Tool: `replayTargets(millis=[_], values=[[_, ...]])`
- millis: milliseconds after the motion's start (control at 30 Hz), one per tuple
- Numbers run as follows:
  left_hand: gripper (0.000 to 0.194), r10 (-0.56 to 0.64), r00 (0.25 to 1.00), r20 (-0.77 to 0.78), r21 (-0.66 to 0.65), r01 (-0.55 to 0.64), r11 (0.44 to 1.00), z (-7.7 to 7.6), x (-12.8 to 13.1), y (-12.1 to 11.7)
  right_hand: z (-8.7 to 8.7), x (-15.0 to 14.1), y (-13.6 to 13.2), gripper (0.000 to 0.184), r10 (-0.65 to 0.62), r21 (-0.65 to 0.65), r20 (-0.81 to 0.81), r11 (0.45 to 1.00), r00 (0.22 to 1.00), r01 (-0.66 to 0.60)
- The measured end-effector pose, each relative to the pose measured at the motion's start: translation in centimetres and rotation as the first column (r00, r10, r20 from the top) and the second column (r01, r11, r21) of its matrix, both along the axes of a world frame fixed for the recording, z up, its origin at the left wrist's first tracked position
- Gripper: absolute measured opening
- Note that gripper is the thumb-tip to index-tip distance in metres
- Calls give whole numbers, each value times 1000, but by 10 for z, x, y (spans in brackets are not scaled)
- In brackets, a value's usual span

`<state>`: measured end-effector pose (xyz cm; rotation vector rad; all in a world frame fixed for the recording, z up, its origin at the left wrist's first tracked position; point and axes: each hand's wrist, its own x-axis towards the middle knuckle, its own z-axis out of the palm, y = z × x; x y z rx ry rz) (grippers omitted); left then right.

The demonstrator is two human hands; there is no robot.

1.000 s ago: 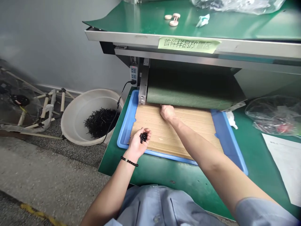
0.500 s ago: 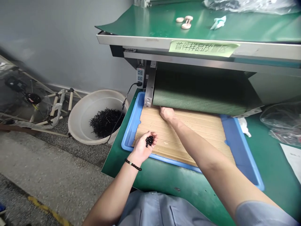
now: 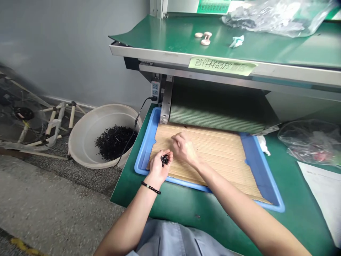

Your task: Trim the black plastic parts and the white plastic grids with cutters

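Observation:
My left hand (image 3: pixel 159 167), palm up and cupped, holds a small heap of black parts (image 3: pixel 164 160) over the near left edge of the blue tray (image 3: pixel 186 183). Just right of it is my right hand (image 3: pixel 183 147), above the corrugated cardboard (image 3: pixel 210 153) that lines the tray. Its fingers are curled together, and what they hold, if anything, is hidden. A small dark piece (image 3: pixel 185 126) lies on the cardboard below the edge of the green conveyor belt (image 3: pixel 210 117).
On the floor at left stands a white tub (image 3: pixel 80 142) holding a pile of black pieces (image 3: pixel 113 142). A power strip (image 3: pixel 155 90) with a hanging cord is beside the belt. Plastic bags (image 3: pixel 309 142) and a paper sheet (image 3: pixel 322 192) lie at right. Above is a green shelf (image 3: pixel 170 39).
My right hand has drawn back from under the belt's edge toward my left hand. The left hand still cups the black parts. The view has shifted slightly.

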<state>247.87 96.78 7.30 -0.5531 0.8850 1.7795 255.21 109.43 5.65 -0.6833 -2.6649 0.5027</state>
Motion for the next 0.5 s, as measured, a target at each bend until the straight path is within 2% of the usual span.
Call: replayTargets(millis=[67, 100, 133, 167, 233, 267, 300, 400, 500], values=[[26, 58, 998, 15, -13, -58, 998, -2, -1, 5, 11, 14, -26, 26, 191, -119, -174, 970, 966, -213], [26, 66, 998, 16, -8, -66, 998, -2, -2, 6, 14, 19, -33, 25, 230, -152, -220, 952, 948, -266], [26, 54, 998, 16, 3, -54, 999, -1, -3, 6, 16, 22, -35, 24, 227, -168, -219, 949, 949, -266], [25, 25, 1000, 18, 18, -25, 1000, 0, -3, 6, 16, 23, -32, 24, 176, -162, -168, 966, 970, -203], [24, -46, 999, 26, 44, 44, 998, 3, -4, 3, 10, 20, -11, 29, -29, -87, 9, 996, 1000, 29], [24, -79, 996, 30, 53, 77, 996, 5, -4, 1, 6, 15, 4, 33, -145, -12, 140, 989, 980, 148], [25, -105, 994, 32, 59, 103, 993, 7, -4, -1, 1, 10, 20, 38, -215, 29, 196, 976, 957, 214], [25, -144, 990, 11, 66, 143, 988, 9, -2, -5, -12, -9, 63, 41, -269, 77, 295, 963, 917, 258], [25, -150, 988, -32, 54, 152, 987, 10, -3, -6, -20, -20, 85, 30, -266, 90, 379, 964, 886, 251]])
